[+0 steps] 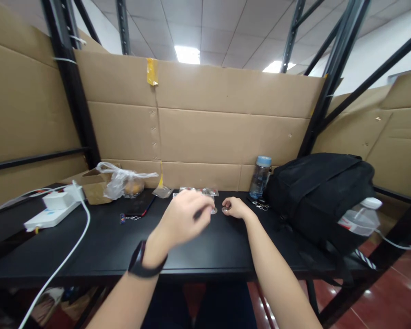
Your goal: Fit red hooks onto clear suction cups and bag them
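Note:
My left hand, with a black watch on the wrist, hovers over the middle of the black table, fingers curled and blurred by motion; a thin dark object seems pinched in them. My right hand rests on the table further back, fingers curled onto a small round metallic piece. A small clear round piece lies between the hands. Small clear plastic packets lie just behind them by the cardboard wall.
A black backpack fills the table's right side, with a blue-capped bottle and keys beside it. On the left are a white power strip with cable, a cardboard box, a plastic bag and a dark phone.

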A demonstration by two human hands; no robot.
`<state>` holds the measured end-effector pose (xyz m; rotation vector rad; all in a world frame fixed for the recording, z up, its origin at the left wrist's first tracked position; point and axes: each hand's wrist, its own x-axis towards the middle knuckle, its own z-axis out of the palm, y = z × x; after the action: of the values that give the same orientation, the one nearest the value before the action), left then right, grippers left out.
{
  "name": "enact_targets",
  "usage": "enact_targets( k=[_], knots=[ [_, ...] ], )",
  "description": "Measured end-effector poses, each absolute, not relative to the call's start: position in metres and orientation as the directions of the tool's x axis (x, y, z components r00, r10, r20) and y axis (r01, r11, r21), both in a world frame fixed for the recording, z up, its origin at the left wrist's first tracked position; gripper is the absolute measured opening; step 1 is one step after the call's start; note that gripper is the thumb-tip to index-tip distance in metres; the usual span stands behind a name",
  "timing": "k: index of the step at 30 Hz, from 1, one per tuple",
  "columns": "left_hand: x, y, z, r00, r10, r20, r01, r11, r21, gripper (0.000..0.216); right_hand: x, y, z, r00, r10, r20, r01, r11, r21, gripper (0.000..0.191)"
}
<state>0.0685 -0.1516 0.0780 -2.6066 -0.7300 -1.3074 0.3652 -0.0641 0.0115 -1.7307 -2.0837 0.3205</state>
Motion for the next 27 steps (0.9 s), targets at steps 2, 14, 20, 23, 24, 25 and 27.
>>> enact_targets(
  k=[2, 14, 20, 23, 24, 25, 27],
  knots=[
    [0.065, -0.113, 0.084, 0.584, 0.486, 0.65, 0.529, -0.835, 0.15, 0.019, 0.367, -0.062, 0.01, -0.158, 0.973, 0.17, 0.885, 0.216, -0.412, 0.03],
    [0.007, -0.011, 0.026, 0.583, 0.808, 0.091, 0.731, -0.57, 0.376, 0.019, 0.369, -0.056, 0.009, -0.077, 0.962, 0.263, 0.833, 0.207, -0.513, 0.036],
    [0.008, 0.001, 0.01, 0.557, 0.83, 0.017, 0.784, -0.533, 0.319, 0.013, 0.359, -0.063, 0.013, -0.027, 0.952, 0.306, 0.799, 0.205, -0.566, 0.033],
    [0.016, 0.001, 0.003, 0.554, 0.829, 0.073, 0.793, -0.552, 0.258, 0.012, 0.357, -0.062, 0.012, -0.044, 0.94, 0.339, 0.765, 0.25, -0.594, 0.027],
    [0.018, 0.0, 0.002, 0.548, 0.832, 0.089, 0.798, -0.552, 0.244, 0.012, 0.357, -0.062, 0.012, -0.043, 0.938, 0.344, 0.754, 0.257, -0.605, 0.027],
    [0.019, -0.001, 0.001, 0.542, 0.833, 0.107, 0.801, -0.551, 0.233, 0.012, 0.356, -0.061, 0.011, -0.038, 0.937, 0.346, 0.745, 0.257, -0.616, 0.026],
    [0.021, -0.005, 0.002, 0.534, 0.833, 0.144, 0.805, -0.553, 0.215, 0.012, 0.356, -0.06, 0.011, -0.021, 0.939, 0.343, 0.731, 0.249, -0.635, 0.025]
  ],
)
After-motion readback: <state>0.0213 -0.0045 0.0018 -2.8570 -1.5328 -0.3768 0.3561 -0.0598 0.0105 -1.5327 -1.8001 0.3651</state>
